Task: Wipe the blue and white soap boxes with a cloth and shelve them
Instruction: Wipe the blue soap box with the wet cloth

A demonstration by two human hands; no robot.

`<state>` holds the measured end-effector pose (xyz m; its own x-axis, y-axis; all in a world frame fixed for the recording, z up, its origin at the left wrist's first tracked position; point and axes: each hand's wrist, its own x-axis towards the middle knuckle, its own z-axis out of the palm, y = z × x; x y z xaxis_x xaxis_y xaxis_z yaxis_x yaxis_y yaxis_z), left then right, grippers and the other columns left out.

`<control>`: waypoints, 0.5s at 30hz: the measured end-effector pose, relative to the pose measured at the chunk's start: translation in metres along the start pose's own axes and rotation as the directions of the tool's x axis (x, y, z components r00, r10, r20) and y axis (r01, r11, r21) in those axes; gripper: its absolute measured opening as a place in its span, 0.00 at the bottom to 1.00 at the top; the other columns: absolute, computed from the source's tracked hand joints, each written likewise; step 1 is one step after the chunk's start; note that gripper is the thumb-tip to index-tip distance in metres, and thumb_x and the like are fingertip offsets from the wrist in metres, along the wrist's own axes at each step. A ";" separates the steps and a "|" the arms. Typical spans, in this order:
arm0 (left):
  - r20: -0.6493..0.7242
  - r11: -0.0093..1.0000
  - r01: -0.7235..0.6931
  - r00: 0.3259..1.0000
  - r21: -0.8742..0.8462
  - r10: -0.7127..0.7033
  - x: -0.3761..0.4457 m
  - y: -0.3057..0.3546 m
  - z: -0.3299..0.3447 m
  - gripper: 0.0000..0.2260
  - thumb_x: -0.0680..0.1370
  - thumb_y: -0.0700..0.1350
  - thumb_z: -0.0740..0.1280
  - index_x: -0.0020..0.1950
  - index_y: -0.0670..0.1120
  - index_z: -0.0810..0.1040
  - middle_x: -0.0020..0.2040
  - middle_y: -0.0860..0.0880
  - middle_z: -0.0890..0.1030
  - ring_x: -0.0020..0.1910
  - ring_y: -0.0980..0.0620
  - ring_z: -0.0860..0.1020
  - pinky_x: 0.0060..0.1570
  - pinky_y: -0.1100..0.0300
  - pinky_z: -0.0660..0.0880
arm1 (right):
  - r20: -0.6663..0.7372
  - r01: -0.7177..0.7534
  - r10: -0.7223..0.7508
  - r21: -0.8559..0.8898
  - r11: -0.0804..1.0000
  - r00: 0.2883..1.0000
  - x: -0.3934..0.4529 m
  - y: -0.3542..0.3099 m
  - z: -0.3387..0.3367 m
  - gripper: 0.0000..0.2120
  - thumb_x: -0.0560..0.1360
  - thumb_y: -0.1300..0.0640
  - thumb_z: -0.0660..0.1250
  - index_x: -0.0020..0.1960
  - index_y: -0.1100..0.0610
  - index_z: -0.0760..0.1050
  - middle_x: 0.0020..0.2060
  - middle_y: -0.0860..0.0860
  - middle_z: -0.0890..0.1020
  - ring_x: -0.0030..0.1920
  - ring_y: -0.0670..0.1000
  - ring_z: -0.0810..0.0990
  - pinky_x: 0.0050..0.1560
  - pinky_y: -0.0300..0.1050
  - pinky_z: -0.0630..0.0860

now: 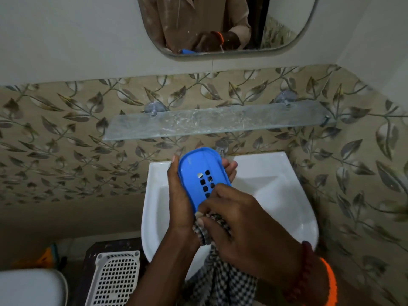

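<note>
Blue soap box (199, 173) is held up over the back-left part of the sink (287, 195), tilted, drain-hole side facing up, not resting on anything. Going L to R: white perforated basket (114, 279) sits low by the sink's front-left corner; left hand (180, 195) is curled round the box, thumb on its left rim and fingertips showing past the right rim; right hand (240, 228) pinches the checked cloth (212, 230) against the box's near end, rest of the cloth hanging down twd the sink's front edge. Risks, as I judge them: the box is prob. slick, and rubbing hard at the near end could lever it out of the left hand's grip, so it drops into the basin. Loose cloth tail could drag in the basin and pick up wet. Glass shelf (216, 122) above the sink's back edge looks smooth w/ no lip, so a damp box set near its front edge may slide off. White soap box not in view.
</note>
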<state>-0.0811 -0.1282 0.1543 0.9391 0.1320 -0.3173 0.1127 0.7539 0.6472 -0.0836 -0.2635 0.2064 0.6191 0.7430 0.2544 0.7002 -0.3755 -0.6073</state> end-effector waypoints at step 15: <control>0.104 0.999 -0.029 0.994 0.023 0.026 -0.002 -0.002 -0.023 0.32 0.74 0.70 0.65 0.59 0.44 0.87 0.54 0.43 0.88 0.51 0.47 0.87 0.50 0.54 0.84 | -0.385 -0.161 0.131 -0.046 0.986 0.914 0.012 0.009 0.027 0.06 0.78 0.58 0.68 0.53 0.59 0.80 0.55 0.55 0.81 0.59 0.51 0.82 0.59 0.43 0.81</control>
<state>-0.0906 -0.1147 0.1377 0.9704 0.0841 -0.2266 0.0931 0.7352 0.6715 -0.0795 -0.2430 0.1843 0.7941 0.4164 0.4426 0.6073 -0.5154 -0.6046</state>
